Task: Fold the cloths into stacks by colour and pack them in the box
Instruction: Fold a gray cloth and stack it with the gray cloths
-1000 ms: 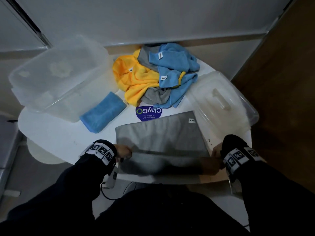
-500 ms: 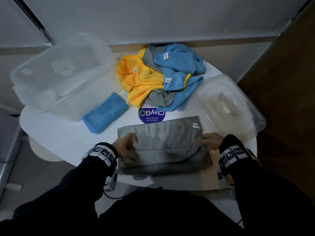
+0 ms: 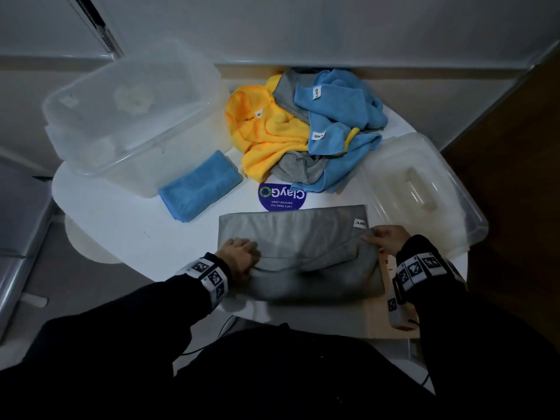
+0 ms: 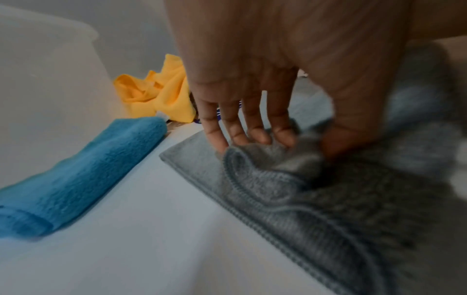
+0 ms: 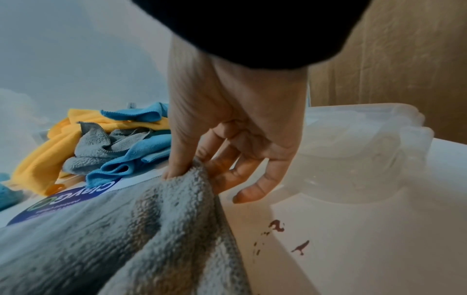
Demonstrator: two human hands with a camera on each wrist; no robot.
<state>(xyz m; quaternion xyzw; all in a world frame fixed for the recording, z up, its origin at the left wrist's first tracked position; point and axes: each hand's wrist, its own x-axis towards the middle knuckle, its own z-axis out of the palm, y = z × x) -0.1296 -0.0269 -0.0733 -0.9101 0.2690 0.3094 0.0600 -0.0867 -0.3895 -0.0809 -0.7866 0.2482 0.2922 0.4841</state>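
A grey cloth (image 3: 300, 244) lies spread on the white table in front of me, its near edge lifted and carried over toward the far edge. My left hand (image 3: 239, 253) pinches the near left corner of the grey cloth (image 4: 290, 173) between thumb and fingers. My right hand (image 3: 383, 237) pinches the near right corner of the grey cloth (image 5: 177, 209). A folded blue cloth (image 3: 200, 186) lies beside the clear plastic box (image 3: 130, 116) at the back left. A loose pile of yellow (image 3: 266, 131), blue (image 3: 336, 110) and grey cloths sits at the back centre.
The clear box lid (image 3: 424, 189) lies upside down at the right, close to my right hand. A round purple sticker (image 3: 281, 197) is on the table (image 3: 121, 231) between the pile and the grey cloth. The table's front edge is near my body.
Both hands have carried the grey cloth's near edge up and away from me, from the table's front edge to over the cloth's middle, folding it.
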